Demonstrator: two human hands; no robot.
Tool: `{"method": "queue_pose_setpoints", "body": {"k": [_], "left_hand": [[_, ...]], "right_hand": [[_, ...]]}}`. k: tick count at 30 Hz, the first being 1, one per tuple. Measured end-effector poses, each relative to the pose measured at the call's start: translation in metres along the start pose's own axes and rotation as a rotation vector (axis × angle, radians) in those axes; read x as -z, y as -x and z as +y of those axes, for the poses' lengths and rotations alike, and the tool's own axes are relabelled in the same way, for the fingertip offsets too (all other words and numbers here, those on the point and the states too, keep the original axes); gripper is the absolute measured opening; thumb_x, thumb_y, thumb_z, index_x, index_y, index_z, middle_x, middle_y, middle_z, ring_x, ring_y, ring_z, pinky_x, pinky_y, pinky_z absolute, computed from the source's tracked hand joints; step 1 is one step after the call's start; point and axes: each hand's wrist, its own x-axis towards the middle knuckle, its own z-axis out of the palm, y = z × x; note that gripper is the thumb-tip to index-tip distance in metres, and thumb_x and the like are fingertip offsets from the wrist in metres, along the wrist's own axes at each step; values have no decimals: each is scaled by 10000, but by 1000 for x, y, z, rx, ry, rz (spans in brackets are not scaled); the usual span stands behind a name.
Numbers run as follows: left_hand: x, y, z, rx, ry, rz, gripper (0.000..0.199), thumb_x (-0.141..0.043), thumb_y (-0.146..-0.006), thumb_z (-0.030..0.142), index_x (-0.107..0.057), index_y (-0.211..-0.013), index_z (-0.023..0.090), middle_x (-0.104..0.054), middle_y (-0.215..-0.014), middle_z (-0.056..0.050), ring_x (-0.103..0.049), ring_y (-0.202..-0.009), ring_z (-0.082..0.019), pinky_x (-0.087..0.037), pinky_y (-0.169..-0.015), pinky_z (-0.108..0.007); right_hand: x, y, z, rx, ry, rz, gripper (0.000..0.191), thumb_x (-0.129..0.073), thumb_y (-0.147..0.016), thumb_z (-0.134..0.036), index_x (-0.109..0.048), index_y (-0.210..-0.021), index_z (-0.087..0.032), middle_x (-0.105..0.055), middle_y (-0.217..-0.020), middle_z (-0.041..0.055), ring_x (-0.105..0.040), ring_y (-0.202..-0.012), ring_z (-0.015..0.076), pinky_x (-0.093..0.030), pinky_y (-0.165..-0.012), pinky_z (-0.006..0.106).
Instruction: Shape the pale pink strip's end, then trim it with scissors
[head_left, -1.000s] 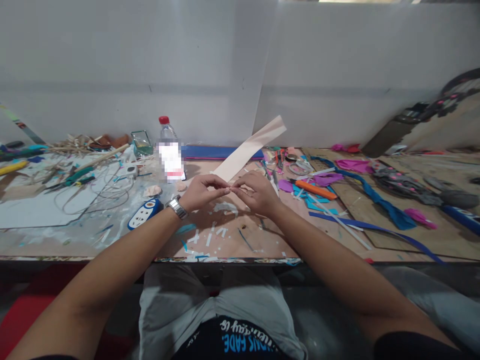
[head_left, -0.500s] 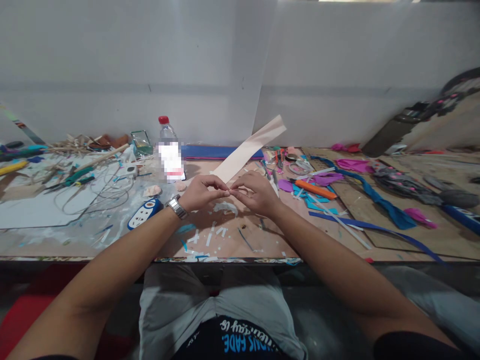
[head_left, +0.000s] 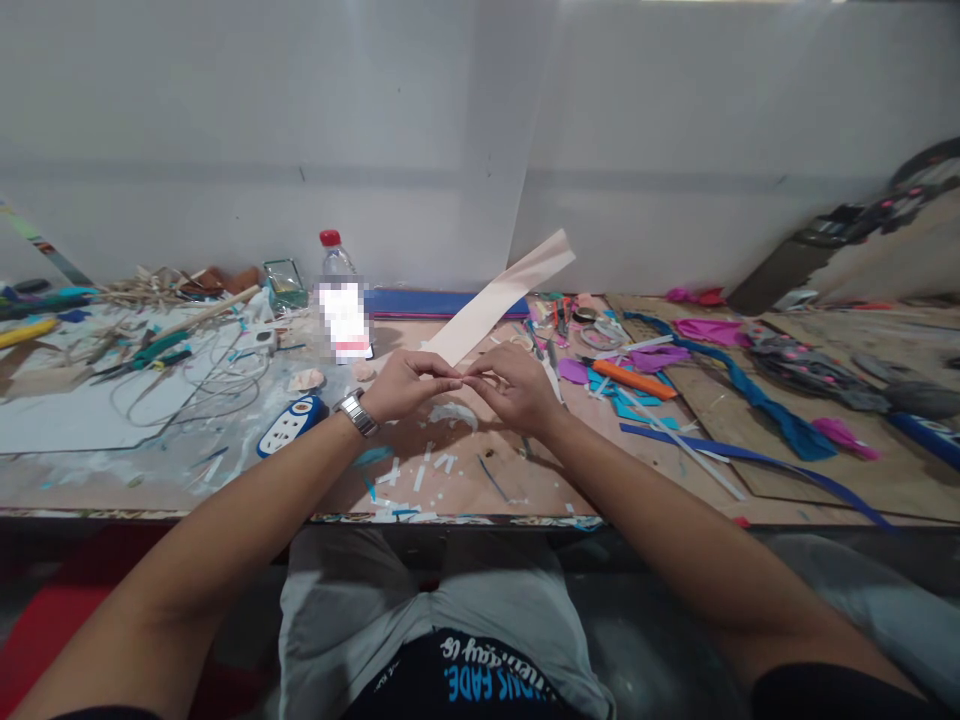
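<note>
A long, pale cream strip, which looks like paper (head_left: 499, 298), slants up and to the right from between my hands toward the wall. My left hand (head_left: 409, 385), with a metal watch (head_left: 356, 411) on its wrist, pinches the strip's near end. Fingertip to fingertip with it, my right hand (head_left: 517, 388) pinches the same end from the other side. The fingers cover that end, so its exact shape is hidden. Small white and blue scraps (head_left: 420, 470) lie on the table below the hands.
A red-capped bottle (head_left: 330, 240) and a blue-and-white power strip (head_left: 291, 425) stand left. An orange cutter (head_left: 634, 378), blue ribbon (head_left: 780, 462) and purple scraps lie right. Pliers (head_left: 154, 350) and cables clutter the far left. A dark flask (head_left: 795, 258) leans at the back right.
Both hands keep their pinch on the strip, with only a slight shift of the fingertips. The whole view has moved very slightly.
</note>
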Motion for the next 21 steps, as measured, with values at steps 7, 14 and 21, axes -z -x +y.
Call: {"method": "queue_pose_setpoints", "body": {"k": [7,14,21], "left_hand": [[-6,2,5,-2,22,22,286,-686,-892,428,-780,-950,164,-751,-870,-77,-654,-773,-163,-489,-707,-271],[-4,1,3,76,92,-29,347,-714,-858,475,-769,-916,137,-727,-785,-68,-604,-663,-134,-457,-617,-245],[-2,-2,1,146,126,-55,379,-782,-777,503,-787,-842,129,-726,-717,-61,-552,-575,-109,-423,-553,-231]], "right_hand": [[-4,2,2,-43,9,41,253,-631,-953,-464,-700,-889,-230,-717,-804,46,-627,-779,216,-452,-794,387],[-3,2,3,-9,-27,56,197,-682,-926,-442,-720,-895,-251,-744,-813,36,-653,-806,223,-450,-824,402],[-6,3,4,34,-37,24,147,-652,-951,-338,-711,-843,-256,-749,-811,32,-658,-805,217,-451,-802,400]]}}
